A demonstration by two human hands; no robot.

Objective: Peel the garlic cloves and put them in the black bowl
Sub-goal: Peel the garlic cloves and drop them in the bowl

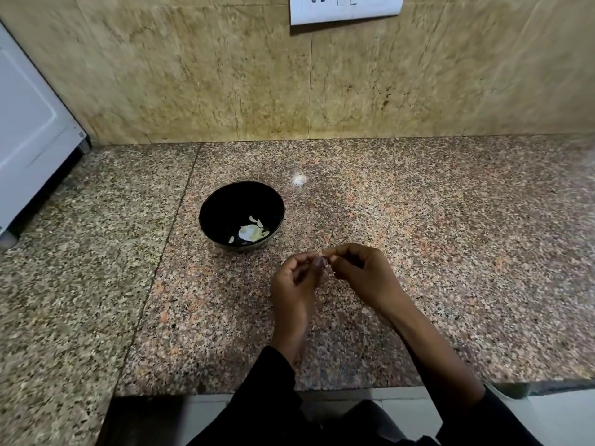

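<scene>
Nearest the camera, two black sleeves (277, 391) come up from the bottom edge, and both hands meet above the speckled granite counter (450, 252). The left hand (294, 284) has its fingers curled inward, its fingertips pinching a small garlic clove (319, 261) with a purplish skin. The right hand (363, 272), just at 3 o'clock of the left, also curls its fingers and pinches at the same clove, so the two hands touch there. The black bowl (225, 204) stands on the counter at 10 o'clock from the hands, near but apart from them, with several pale peeled cloves (252, 232) lying in its bottom. At 12 o'clock a white switch plate (346, 9) sits on the beige stone wall (193, 75); at 9 o'clock stands a white appliance (29, 130).
</scene>
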